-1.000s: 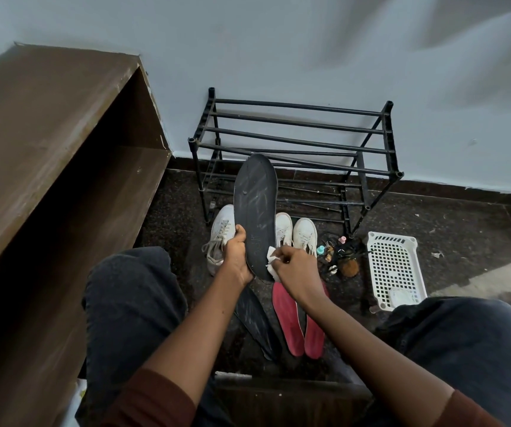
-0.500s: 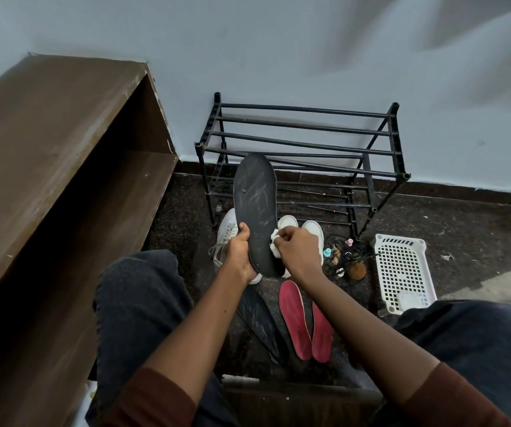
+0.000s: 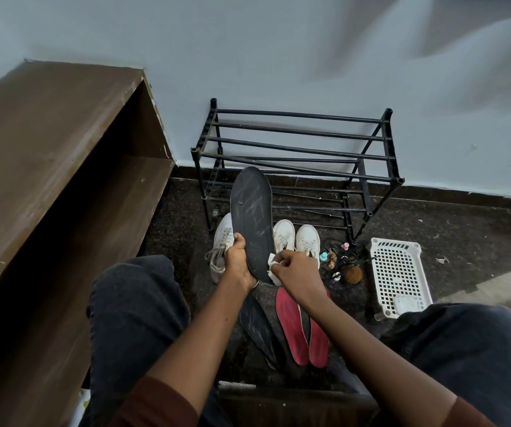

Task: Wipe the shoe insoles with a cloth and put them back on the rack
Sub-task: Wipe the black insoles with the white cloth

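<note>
We see a pale blue-grey wall (image 3: 279, 41) with soft shadows across its upper right, a dark skirting (image 3: 464, 195) along its foot, a dark speckled floor (image 3: 464, 229), and at our left a brown wooden shelf unit (image 3: 47, 143) against that wall

A single head-worn camera looks forward and down, wide-angled. The black tubular shoe rack (image 3: 294, 147) stands near, facing it.

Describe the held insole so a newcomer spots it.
In front of the black rack by the wall, the left hand holds a black insole upright, toe up. The right hand presses a white cloth to its heel; the other black insole and red insoles lie on the floor.
</note>
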Action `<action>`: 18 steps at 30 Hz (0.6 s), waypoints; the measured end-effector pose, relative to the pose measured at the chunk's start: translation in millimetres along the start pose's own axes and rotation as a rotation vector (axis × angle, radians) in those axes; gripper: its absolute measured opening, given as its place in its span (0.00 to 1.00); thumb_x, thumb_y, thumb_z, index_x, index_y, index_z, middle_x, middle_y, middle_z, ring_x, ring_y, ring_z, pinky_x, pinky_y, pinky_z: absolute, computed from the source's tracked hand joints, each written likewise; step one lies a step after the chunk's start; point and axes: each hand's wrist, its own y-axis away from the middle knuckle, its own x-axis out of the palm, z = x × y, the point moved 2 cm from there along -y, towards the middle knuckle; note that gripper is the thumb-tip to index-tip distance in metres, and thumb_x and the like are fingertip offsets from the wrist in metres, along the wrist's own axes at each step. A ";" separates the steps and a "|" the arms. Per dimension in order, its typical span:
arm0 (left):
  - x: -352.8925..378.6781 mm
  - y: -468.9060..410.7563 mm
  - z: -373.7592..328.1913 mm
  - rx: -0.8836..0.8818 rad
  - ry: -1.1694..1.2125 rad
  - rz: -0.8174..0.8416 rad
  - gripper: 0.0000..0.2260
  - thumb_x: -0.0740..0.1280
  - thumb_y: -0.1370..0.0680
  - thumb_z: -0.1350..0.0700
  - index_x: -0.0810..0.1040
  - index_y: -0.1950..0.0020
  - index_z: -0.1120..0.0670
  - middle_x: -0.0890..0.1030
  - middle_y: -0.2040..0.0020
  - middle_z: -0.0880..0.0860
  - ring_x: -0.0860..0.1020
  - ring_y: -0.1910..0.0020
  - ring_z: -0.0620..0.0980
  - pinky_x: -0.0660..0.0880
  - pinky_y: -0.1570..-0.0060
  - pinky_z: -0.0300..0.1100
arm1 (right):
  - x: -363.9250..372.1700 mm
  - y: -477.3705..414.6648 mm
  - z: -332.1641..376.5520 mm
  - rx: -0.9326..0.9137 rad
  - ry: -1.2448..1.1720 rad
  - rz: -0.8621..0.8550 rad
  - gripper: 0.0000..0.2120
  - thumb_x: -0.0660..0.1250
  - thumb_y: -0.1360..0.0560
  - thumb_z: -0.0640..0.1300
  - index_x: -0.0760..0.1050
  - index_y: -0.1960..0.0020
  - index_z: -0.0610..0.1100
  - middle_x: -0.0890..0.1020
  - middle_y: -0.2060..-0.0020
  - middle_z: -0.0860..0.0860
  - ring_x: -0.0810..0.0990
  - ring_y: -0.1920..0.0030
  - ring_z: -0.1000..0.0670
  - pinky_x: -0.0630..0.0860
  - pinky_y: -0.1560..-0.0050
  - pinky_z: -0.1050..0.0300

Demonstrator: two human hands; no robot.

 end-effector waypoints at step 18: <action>-1.7 3.7 -12.7 -0.018 -0.085 0.095 0.25 0.47 0.17 0.44 0.77 0.50 0.59 0.84 0.64 0.56 0.83 0.66 0.52 0.80 0.62 0.44 | -6.6 -30.9 27.4 -0.133 0.048 -0.100 0.11 0.63 0.26 0.39 0.79 0.45 0.40 0.80 0.49 0.41 0.77 0.48 0.43 0.67 0.51 0.57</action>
